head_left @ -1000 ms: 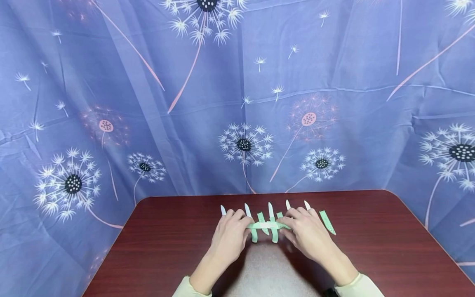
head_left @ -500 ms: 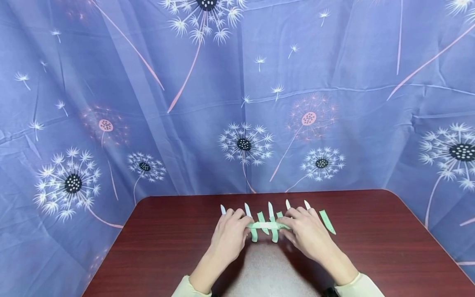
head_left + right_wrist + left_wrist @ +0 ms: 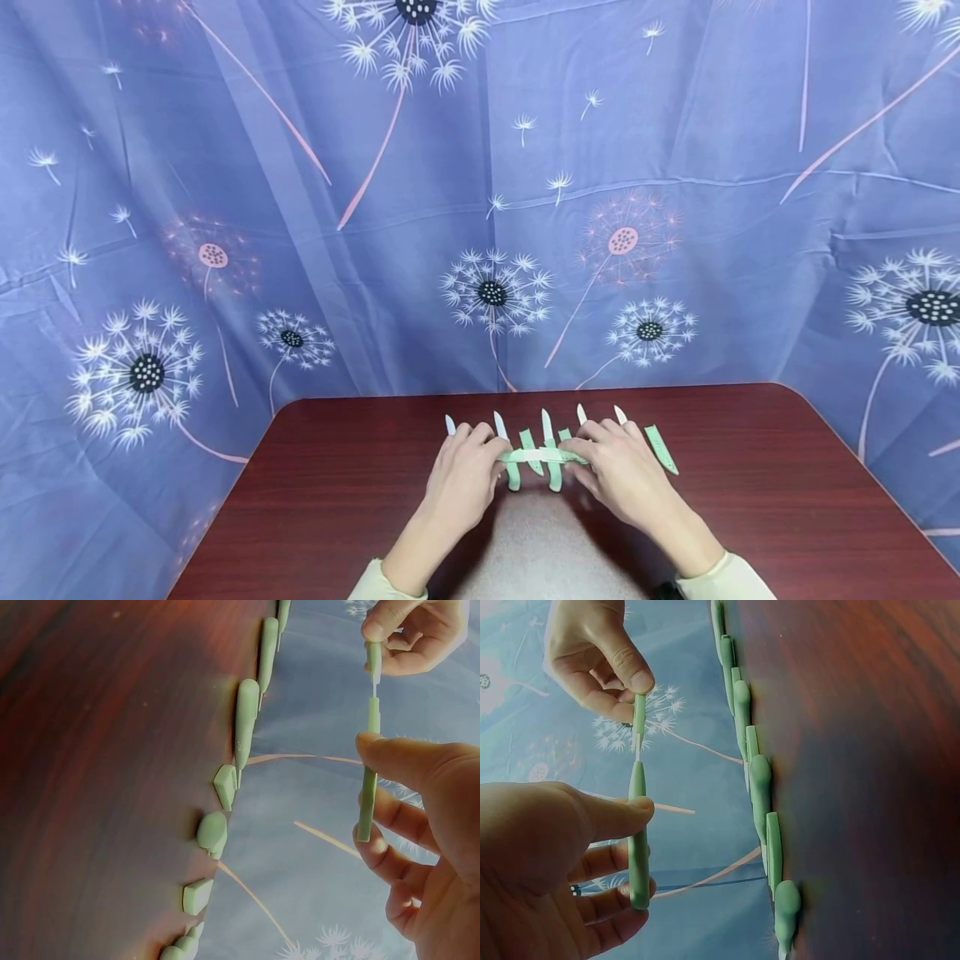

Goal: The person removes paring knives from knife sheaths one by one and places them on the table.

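Note:
My left hand [image 3: 465, 468] pinches the light green handle [image 3: 638, 851] of a small knife between thumb and fingertips. Opposite it, my right hand [image 3: 621, 473] pinches the green sheath [image 3: 369, 791] the same way. Handle and sheath are in line, raised over the table. A short stretch of pale blade [image 3: 531, 455] shows between them; the tip end is hidden inside the sheath. Beneath lies a row of similar unsheathed knives, blades pointing away, among them one knife [image 3: 555, 475] in the middle. Loose green sheaths lie between them, such as one sheath [image 3: 527, 439]. My hands partly cover the row.
At the right end of the row another green sheath [image 3: 662, 450] lies slanted. The dark red wooden table [image 3: 322, 500] has rounded far corners. A blue curtain [image 3: 405, 333] with dandelion prints hangs right behind its back edge and along the sides.

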Available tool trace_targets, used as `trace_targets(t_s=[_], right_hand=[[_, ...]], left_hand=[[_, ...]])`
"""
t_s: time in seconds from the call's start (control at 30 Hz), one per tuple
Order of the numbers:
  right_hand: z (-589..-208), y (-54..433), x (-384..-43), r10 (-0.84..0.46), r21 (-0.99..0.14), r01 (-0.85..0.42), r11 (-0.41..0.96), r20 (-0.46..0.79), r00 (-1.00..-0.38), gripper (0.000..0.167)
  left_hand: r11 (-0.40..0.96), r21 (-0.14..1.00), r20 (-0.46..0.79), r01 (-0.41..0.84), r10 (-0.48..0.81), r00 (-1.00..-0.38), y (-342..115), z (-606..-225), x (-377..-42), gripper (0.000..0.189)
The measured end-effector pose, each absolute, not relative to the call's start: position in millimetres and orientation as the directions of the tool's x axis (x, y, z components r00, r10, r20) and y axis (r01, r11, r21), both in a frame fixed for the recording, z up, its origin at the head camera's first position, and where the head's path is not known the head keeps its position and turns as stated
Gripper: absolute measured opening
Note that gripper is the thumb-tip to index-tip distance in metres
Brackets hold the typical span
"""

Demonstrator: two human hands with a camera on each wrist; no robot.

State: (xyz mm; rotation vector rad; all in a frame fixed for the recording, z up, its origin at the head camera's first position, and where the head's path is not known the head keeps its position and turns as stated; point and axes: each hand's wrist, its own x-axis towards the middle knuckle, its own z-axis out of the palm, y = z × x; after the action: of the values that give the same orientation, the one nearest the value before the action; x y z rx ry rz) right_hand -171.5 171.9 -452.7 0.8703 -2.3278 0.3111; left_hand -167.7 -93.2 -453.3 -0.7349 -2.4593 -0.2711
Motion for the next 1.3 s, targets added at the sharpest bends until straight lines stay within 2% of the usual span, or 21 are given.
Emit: trace_targets(t_s=[0.5,0.77,1.3], right_hand=[[-451.2,172.0,-171.5,-0.502,-0.001,-0.642,0.767,0.622,-0.6,0.035],[-451.2,172.0,-171.5,-0.51,0.014,-0.648,0.762,0.629,-0.587,0.036],[-452.3,174.6,-172.2,-0.492,0.0,-0.624,0.781,0.616,-0.616,0.031]], left_hand=[[0.839,0.045,0.55,0.543,0.433,-0.714,-93.8,-453.9,-168.0,0.025],[0.836,0.044,0.558,0.547,0.434,-0.707,-94.4,-453.8,-168.3,0.025],[0.841,0.067,0.557,0.536,0.414,-0.72,-95.7,-452.2,-168.1,0.026]])
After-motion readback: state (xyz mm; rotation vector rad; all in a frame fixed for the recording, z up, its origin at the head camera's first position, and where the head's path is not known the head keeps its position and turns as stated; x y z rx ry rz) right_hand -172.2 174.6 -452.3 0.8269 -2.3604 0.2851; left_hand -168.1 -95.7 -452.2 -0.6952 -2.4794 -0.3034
